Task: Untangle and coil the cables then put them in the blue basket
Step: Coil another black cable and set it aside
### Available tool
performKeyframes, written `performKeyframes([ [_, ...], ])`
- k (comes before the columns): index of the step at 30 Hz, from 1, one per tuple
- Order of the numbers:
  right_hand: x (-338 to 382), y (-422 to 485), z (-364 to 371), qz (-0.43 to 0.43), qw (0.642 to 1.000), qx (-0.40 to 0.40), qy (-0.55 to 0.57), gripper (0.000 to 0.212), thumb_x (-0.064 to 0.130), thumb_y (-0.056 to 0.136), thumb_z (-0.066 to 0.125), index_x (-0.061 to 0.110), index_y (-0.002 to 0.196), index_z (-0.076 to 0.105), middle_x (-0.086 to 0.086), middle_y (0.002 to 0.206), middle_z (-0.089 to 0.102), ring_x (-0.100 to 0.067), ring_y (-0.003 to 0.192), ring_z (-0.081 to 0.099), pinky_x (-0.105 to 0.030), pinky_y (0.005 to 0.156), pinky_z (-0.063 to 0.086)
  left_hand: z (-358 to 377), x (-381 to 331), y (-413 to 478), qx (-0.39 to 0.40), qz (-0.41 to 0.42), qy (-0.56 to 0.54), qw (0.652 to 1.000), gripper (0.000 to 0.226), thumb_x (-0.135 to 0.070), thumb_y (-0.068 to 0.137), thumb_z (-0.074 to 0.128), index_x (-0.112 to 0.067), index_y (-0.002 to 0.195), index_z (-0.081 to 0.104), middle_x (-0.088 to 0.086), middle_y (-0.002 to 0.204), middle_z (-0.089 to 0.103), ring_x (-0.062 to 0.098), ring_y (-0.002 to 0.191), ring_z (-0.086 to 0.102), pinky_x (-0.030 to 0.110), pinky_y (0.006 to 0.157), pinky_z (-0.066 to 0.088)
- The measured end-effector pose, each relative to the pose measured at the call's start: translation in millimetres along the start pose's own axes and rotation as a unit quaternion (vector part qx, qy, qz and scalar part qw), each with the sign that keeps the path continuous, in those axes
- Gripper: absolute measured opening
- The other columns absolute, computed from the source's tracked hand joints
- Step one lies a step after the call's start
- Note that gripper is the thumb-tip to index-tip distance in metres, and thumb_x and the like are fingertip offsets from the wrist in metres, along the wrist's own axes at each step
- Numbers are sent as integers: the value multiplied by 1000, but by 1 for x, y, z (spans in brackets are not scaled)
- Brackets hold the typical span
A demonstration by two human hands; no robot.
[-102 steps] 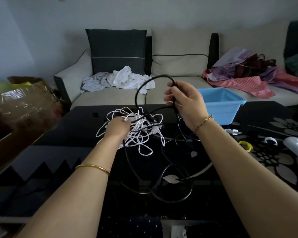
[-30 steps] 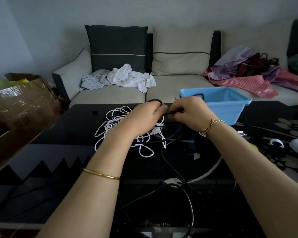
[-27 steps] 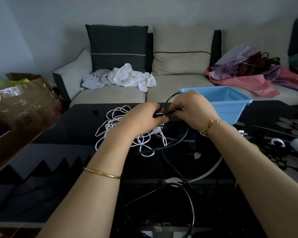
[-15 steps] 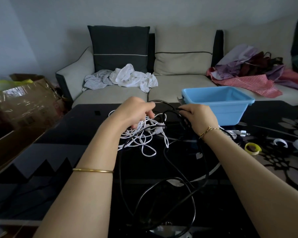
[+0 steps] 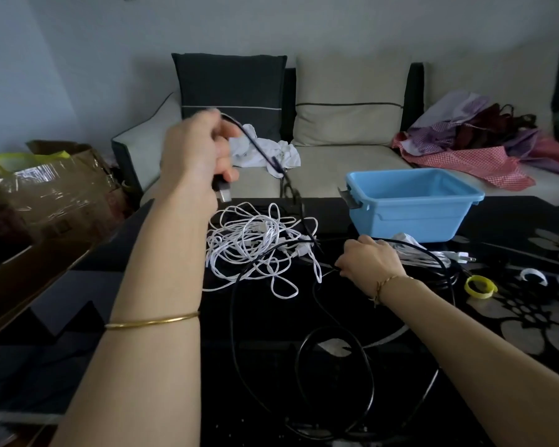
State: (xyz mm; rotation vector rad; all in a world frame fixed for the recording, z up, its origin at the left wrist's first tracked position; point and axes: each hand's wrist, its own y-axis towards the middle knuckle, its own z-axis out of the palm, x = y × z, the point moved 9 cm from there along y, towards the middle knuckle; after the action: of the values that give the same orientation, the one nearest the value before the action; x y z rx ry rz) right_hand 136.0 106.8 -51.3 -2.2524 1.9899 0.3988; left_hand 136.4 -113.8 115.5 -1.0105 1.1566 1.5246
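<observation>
A black glass table (image 5: pixel 78 350) with a pale flower pattern at its right end filled the foreground. At the far left stood a cardboard box (image 5: pixel 52 195) wrapped in clear tape. Behind the table ran a cream sofa (image 5: pixel 352 162) with a dark cushion (image 5: pixel 229 82), a crumpled white cloth (image 5: pixel 281 153) on its seat and a heap of clothes (image 5: pixel 481 140) on its right end. On the table's far edge stood the blue basket (image 5: pixel 410 201), nothing visible inside it. Right of it, nearer the camera, lay a yellow ring (image 5: pixel 480 287) (perhaps a tape roll).

The left hand (image 5: pixel 194 153), a gold bangle on its forearm, was raised well above the table, its fingers curled into a fist round the black cable (image 5: pixel 273 161). The plug (image 5: pixel 223 191) stuck out below the fist. The right hand (image 5: pixel 368 261) lay low at the table, just in front of the basket, its fingers closed in a pinch on another stretch of the same black cable.

From the raised fist the black cable sloped down to the right and met the table behind the white cable tangle (image 5: pixel 255 246), which lay between the two hands. More black cable looped loosely over the near part of the table, below the right forearm. A separate white lead (image 5: pixel 433 256) lay just right of the right hand, against the basket's foot.
</observation>
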Motion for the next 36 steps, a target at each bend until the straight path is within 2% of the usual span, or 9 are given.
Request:
performKeyframes([
  [5,-12,12,-14,70,944,-15,322,51,-6,81,44,13,126,58,-11,125,57,-30,118,51,-32,97,43,35,37,-9,79,-45,165,982,36,-21,98,40,-8,68,56,-9,34,29,8,30,21,22,40,26],
  [12,-56,-11,-57,261,534,-191,781,40,-17,83,33,4,107,56,-7,84,57,-19,79,59,-24,67,49,44,55,-13,96,-46,259,960,32,-17,91,42,-8,65,57,-9,33,31,10,30,26,22,42,28],
  [15,-51,-21,-65,277,429,-179,841,24,-9,82,38,5,95,52,-10,77,50,-19,63,55,-32,62,51,45,50,-16,82,12,311,947,34,-15,88,44,-11,58,58,-6,37,39,14,36,34,26,47,29],
  [17,-53,-30,-76,288,490,-230,790,6,2,77,47,7,78,49,-7,71,44,-23,64,46,-35,61,45,46,48,-17,71,34,325,942,35,-15,90,44,-12,58,58,-3,45,44,15,41,38,27,48,30],
  [21,-57,-60,-137,251,718,-449,469,24,5,74,55,11,98,57,-6,104,52,-23,93,48,-36,83,40,49,50,-16,72,40,331,940,37,-16,91,44,-12,58,60,-7,43,45,16,45,40,29,49,31],
  [26,-12,-20,-121,128,839,-239,471,31,30,81,66,15,102,49,-2,96,52,-18,86,50,-29,70,37,56,55,-20,92,13,317,944,34,-18,89,46,-12,58,58,-9,30,38,17,41,37,27,48,31],
  [29,-9,-11,-108,126,844,-223,472,26,10,83,59,10,107,49,-7,95,54,-22,84,53,-28,69,39,60,65,-25,130,-50,274,951,32,-21,93,44,-9,65,55,-10,32,31,13,33,28,23,44,29],
  [33,-41,-3,-85,157,771,-225,575,31,-9,80,43,16,89,59,-8,86,60,-26,74,57,-45,75,54,59,69,-29,176,-151,61,971,38,-24,99,38,-10,66,49,-10,35,23,6,30,17,16,35,23],
  [36,-66,-7,-60,203,822,-216,486,34,-7,81,45,13,96,68,-7,86,65,-27,86,57,-39,83,48,49,61,-24,153,-164,-78,971,38,-24,99,38,-11,65,48,-10,35,22,5,29,16,15,34,21],
])
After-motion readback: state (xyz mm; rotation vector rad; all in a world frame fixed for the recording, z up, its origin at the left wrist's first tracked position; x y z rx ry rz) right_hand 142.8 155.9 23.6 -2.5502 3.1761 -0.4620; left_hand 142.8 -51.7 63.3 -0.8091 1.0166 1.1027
